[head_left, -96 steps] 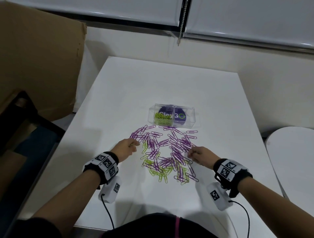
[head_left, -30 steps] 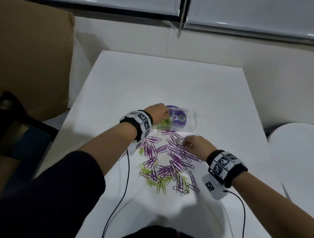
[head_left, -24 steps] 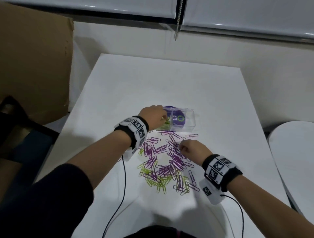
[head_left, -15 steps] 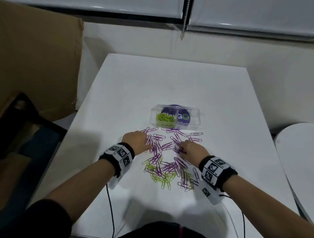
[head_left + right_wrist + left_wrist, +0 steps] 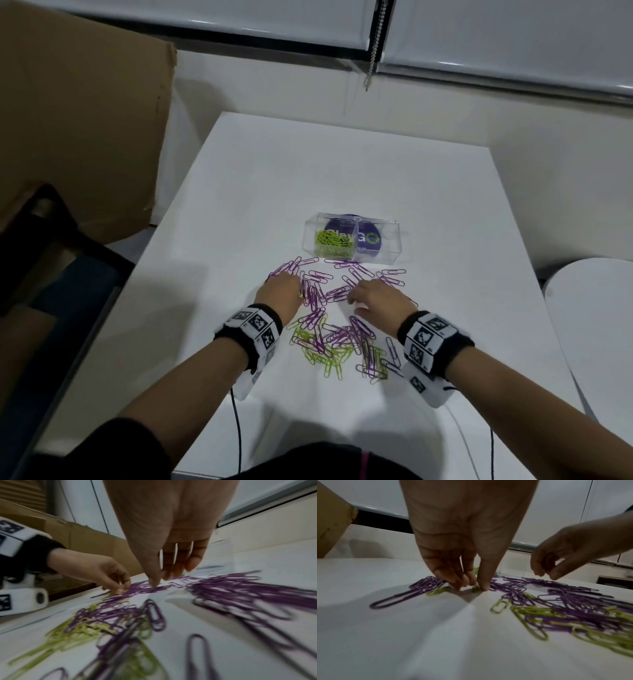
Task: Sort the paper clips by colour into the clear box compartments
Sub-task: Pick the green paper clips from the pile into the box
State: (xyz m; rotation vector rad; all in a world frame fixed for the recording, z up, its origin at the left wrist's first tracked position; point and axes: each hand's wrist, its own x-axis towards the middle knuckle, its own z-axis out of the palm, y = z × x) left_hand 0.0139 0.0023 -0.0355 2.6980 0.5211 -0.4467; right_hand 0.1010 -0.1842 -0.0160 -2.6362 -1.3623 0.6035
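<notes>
A clear box (image 5: 390,240) stands past the pile; its left compartment holds green clips (image 5: 332,240). Purple clips (image 5: 329,291) are spread in front of it, and mixed green clips (image 5: 322,353) lie nearer me. My left hand (image 5: 471,586) is at the pile's left edge, thumb and fingers pinching a green clip (image 5: 476,588) against the table. My right hand (image 5: 163,577) hovers over the purple clips (image 5: 231,585) with its fingers loosely curled. The thumb tip touches them, and I see nothing held.
The white table (image 5: 308,171) has bare surface beyond and beside the box. A brown cardboard sheet (image 5: 78,120) leans at the left, and a dark chair (image 5: 51,257) stands below it. A round white surface (image 5: 592,308) is at the right.
The left hand went to the box's left compartment, then came back to the pile's left edge and pinched a green clip. The right hand stayed over the purple clips, shifting slightly.
</notes>
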